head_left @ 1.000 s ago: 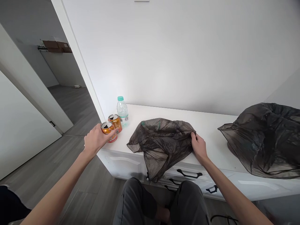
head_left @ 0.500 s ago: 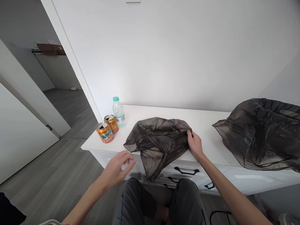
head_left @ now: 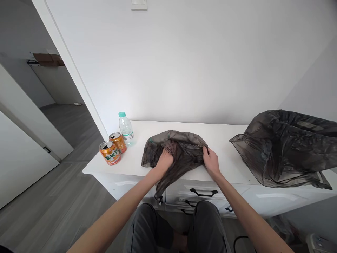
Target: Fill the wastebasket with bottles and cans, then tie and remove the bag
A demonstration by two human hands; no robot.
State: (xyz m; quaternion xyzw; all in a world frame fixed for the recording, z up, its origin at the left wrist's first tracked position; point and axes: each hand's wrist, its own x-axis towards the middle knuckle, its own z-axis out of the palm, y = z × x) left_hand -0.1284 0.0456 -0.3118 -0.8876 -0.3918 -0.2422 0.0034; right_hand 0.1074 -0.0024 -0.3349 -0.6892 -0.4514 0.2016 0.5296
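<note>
A thin, see-through black plastic bag (head_left: 184, 140) lies crumpled on the white cabinet top, one corner drooping over the front edge. My right hand (head_left: 211, 160) pinches the bag's right rim between thumb and fingers. My left hand (head_left: 165, 160) reaches into the bag's mouth; its fingers are hidden in the dark plastic. To the left stand two opened orange drink cans (head_left: 110, 153) and a clear plastic bottle (head_left: 125, 127) with a green cap. Something green (head_left: 151, 140) shows through the bag's left side.
A second, fuller black plastic bag (head_left: 284, 147) sits on the cabinet top (head_left: 221, 131) at the right. Drawers with black handles (head_left: 204, 192) face my knees. A wall rises behind, with a doorway on the left.
My left hand has moved from in front of the cabinet, rightward and into the bag's mouth. My right hand keeps its hold on the rim. The view has shifted slightly.
</note>
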